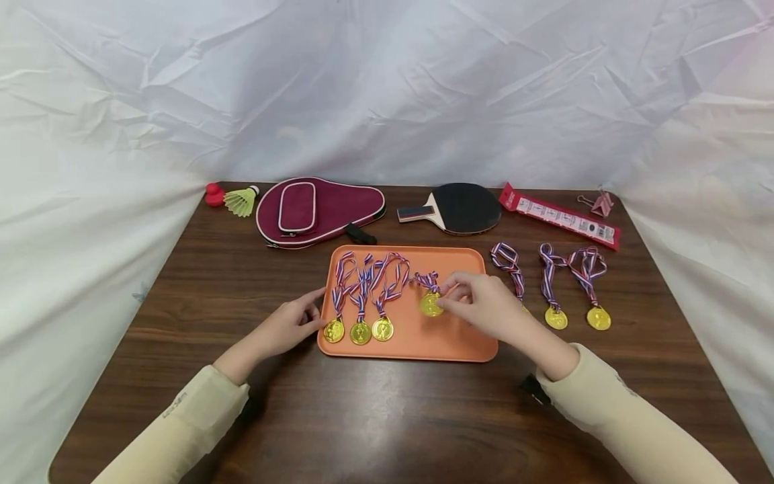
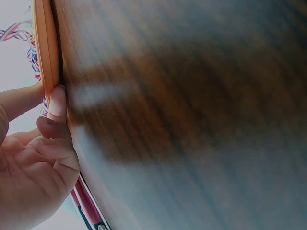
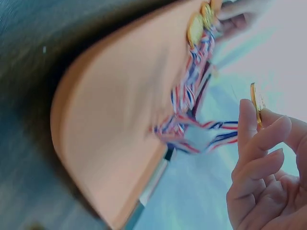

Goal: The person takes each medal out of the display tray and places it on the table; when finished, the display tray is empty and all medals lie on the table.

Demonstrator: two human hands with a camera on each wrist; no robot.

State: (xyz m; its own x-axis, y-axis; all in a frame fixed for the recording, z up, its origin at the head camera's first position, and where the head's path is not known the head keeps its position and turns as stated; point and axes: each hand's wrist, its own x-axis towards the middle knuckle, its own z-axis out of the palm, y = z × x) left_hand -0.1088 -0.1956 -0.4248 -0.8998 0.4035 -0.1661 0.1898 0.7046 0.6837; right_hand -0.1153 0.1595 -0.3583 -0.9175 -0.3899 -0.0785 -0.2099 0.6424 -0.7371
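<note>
One shiny, round gold medal (image 1: pixel 431 305), its ribbon (image 1: pixel 426 280) striped red, white and blue, pinched in the right hand's (image 1: pixel 482 304) grip; left hand (image 1: pixel 291 325) gripping an orange tray (image 1: pixel 423 349) edge.

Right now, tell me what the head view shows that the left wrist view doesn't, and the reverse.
Only the head view shows the right grip pinching a gold medal over the tray, the medals on the wooden table right of it, and the paddle, shuttlecock, red object, red-edged packet and pink clip at the back.

Only the left wrist view shows the palm of the left grip up close, a fingertip low against the tray's outer wall.

Both share the left grip, tray, striped ribbons, table and maroon case, the last only partly in the left wrist view.
</note>
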